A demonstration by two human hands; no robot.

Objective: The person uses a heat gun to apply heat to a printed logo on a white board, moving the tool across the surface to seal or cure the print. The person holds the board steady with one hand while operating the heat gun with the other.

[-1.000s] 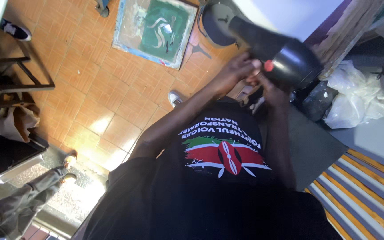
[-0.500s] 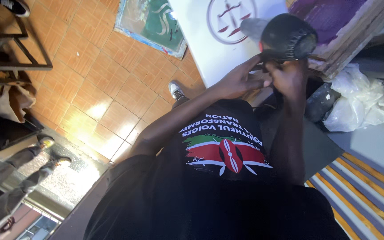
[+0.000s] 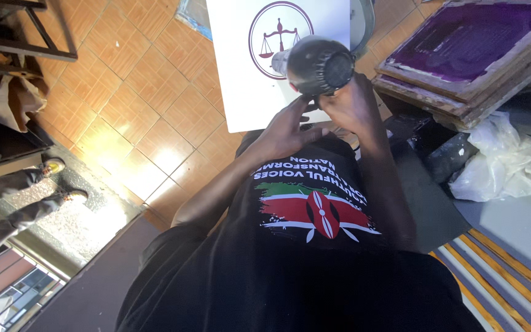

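Hairdryer [image 3: 316, 63], black, sits clamped in my right hand [image 3: 351, 106], its barrel over the white printed sheet [image 3: 259, 92]. My left hand [image 3: 287, 126] lies open, fingertips touching its handle. Stacked purple screen frames [image 3: 462, 58] rest right of it.

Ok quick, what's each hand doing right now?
Left hand: fingers spread, open, touching the base of the black round-barrelled hair dryer.
Right hand: closed around its handle.
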